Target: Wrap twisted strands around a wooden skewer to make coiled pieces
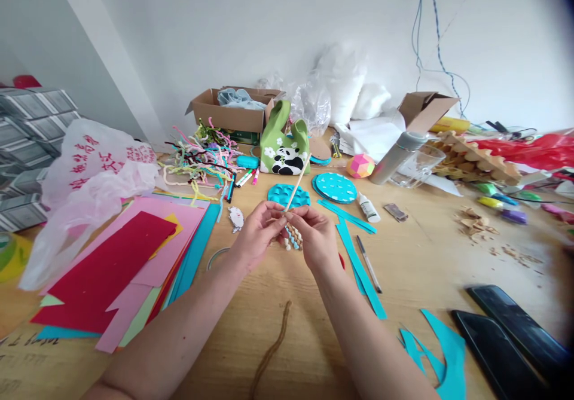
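Note:
Over the middle of the table, my left hand and my right hand meet, fingers closed in a pinch on a thin cream stem that looks like a pipe cleaner. It slants up and to the right from the fingertips. Just below the fingers, partly hidden by them, are small twisted pieces in beige, white and light blue; whether they are joined to the stem I cannot tell. A turquoise scalloped piece lies just beyond the hands. Nearer to me, between my forearms, is a brown pipe cleaner.
Coloured sheets pile up on the left, with a heap of pipe cleaners behind. A panda bag, turquoise discs, a glue bottle and a grey flask stand or lie farther back. Two phones lie front right.

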Demonstrator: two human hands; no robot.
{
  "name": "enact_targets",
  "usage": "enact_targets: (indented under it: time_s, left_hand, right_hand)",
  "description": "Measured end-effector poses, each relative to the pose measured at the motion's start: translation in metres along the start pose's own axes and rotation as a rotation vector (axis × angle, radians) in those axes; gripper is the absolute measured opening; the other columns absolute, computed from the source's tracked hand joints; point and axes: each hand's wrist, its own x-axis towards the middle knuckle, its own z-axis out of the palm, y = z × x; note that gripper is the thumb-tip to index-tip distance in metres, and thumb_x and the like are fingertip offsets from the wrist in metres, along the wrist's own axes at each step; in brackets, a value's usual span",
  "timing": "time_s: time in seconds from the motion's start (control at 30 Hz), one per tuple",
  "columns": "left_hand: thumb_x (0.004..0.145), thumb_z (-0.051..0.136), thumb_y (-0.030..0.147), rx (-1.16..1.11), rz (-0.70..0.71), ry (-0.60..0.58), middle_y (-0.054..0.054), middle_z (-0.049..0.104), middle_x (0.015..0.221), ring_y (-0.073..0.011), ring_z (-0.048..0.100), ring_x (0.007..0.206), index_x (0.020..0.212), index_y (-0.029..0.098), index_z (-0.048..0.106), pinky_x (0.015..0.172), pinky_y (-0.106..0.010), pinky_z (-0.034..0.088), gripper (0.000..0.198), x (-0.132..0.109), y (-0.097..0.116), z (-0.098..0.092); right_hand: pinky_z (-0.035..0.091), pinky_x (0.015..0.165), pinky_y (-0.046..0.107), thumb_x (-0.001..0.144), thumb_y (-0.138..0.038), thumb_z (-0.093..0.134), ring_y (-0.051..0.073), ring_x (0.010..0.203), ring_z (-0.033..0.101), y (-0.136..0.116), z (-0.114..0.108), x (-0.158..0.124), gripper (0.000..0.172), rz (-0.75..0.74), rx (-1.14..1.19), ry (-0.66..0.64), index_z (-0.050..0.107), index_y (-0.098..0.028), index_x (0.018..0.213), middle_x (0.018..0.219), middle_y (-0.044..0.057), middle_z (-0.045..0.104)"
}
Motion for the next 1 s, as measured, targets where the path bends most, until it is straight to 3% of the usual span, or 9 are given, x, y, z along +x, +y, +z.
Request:
enact_targets:
  time_s: [0.23,0.5,0.7,0.87,1.0]
  left_hand:
    - [0.077,0.067,0.027,0.25,0.189,0.108,0.004,0.054,0.056,-0.0083,0.048,0.051,0.078,0.016,0.059,0.048,-0.021,0.037,0.013,-0.0011,-0.0007,-0.0014]
    - [0.079,0.065,0.027,0.396,0.271,0.19,0.002,0.058,0.064,-0.0099,0.052,0.057,0.08,0.018,0.06,0.056,-0.022,0.041,0.01,-0.0023,-0.0068,-0.0028]
    - [0.077,0.065,0.029,0.317,0.14,0.189,0.002,0.056,0.061,-0.0073,0.045,0.049,0.079,0.016,0.062,0.047,-0.02,0.034,0.014,-0.0015,-0.0047,0.0007]
    - [0.068,0.073,0.033,0.043,-0.028,0.103,0.002,0.054,0.062,-0.0037,0.039,0.046,0.072,0.013,0.061,0.042,-0.017,0.023,0.024,0.0017,-0.0038,-0.0004]
    - [0.068,0.072,0.032,0.025,-0.067,0.051,0.001,0.052,0.062,-0.0029,0.037,0.045,0.07,0.012,0.061,0.042,-0.018,0.021,0.024,0.0029,-0.0037,-0.0024]
  right_hand:
    - [0.046,0.061,0.028,0.066,-0.029,0.078,0.015,0.061,0.061,0.003,-0.0017,0.0023,0.015,-0.028,0.018,-0.002,0.068,-0.018,0.069,0.064,0.001,0.067]
    - [0.041,0.056,0.025,0.064,-0.034,0.079,0.012,0.057,0.055,0.0025,-0.0009,0.0029,0.021,-0.026,-0.017,0.044,0.067,-0.017,0.069,0.063,0.0,0.064]
    - [0.039,0.051,0.025,0.068,-0.037,0.075,0.013,0.053,0.054,0.0025,-0.0006,0.0015,0.022,-0.009,-0.129,0.067,0.064,-0.018,0.072,0.062,0.001,0.064]
    - [0.042,0.056,0.028,0.071,-0.038,0.071,0.016,0.06,0.056,0.0077,-0.0036,0.004,0.022,-0.112,-0.303,0.112,0.063,-0.018,0.073,0.068,0.004,0.066]
    - [0.042,0.061,0.029,0.074,-0.033,0.067,0.016,0.064,0.056,0.0058,-0.003,0.0035,0.016,-0.206,-0.456,0.138,0.062,-0.018,0.072,0.067,0.003,0.064]
